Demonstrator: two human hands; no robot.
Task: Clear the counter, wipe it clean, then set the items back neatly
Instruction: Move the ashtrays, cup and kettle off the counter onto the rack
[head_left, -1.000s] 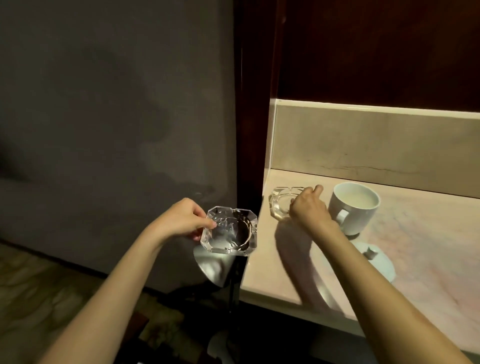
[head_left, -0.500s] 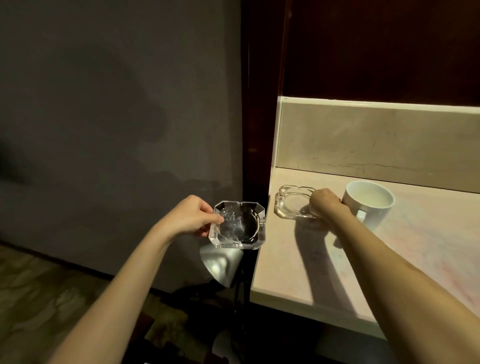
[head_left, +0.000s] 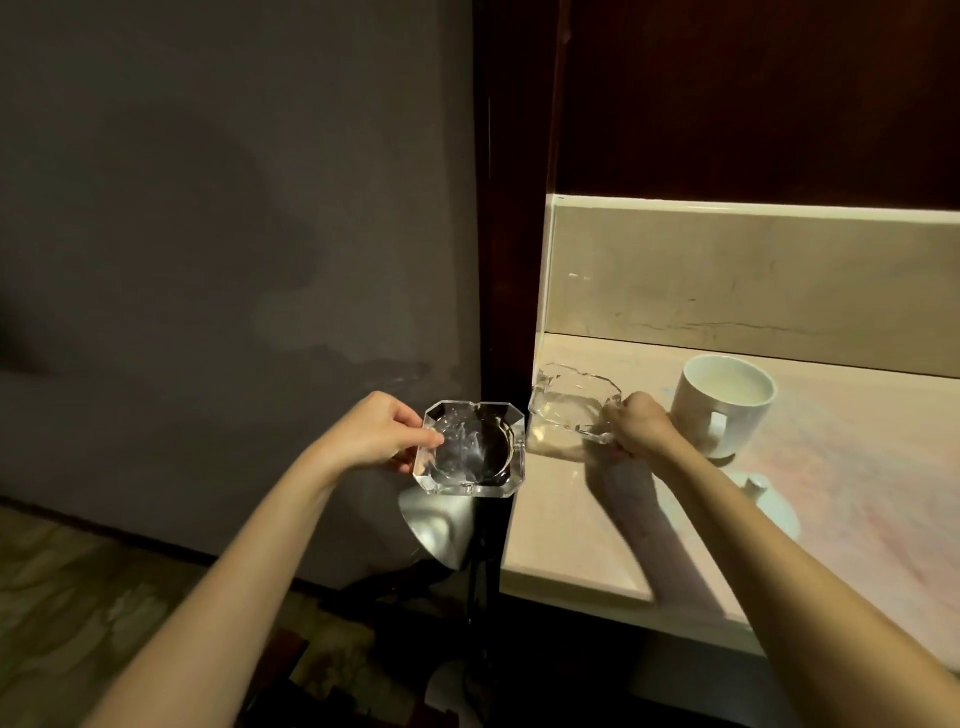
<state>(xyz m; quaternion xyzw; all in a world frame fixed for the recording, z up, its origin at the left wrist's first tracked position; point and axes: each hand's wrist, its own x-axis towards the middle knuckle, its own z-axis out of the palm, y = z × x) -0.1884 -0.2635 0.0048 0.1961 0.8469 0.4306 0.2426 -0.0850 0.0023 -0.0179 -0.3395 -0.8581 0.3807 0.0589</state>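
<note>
- My left hand (head_left: 371, 439) pinches one corner of a square glass ashtray (head_left: 470, 449), thumb on the rim, fingers beneath; I hold it in the air just off the left edge of the counter (head_left: 571, 535).
- My right hand (head_left: 636, 428) curls round the near right corner of a second glass ashtray (head_left: 571, 410), which sits tilted at the counter's back left corner; whether its far edge touches the stone, I cannot tell.
- A white mug (head_left: 724, 402) stands just beside my right wrist, with a white lid (head_left: 769, 499) lying in front of it, partly behind my forearm.
- Risk: each ashtray looks heavy and smooth, and each is held by one corner only, so either may swivel and slip, likely chipping on stone or floor.
- Risk: drawing my right arm back may knock the mug, whose contents, if any, I cannot make out.
- Hidden: the fingertips under both ashtrays; the counter's right part is cut off; a metal lamp shade (head_left: 441, 530) below is only dimly seen.
</note>
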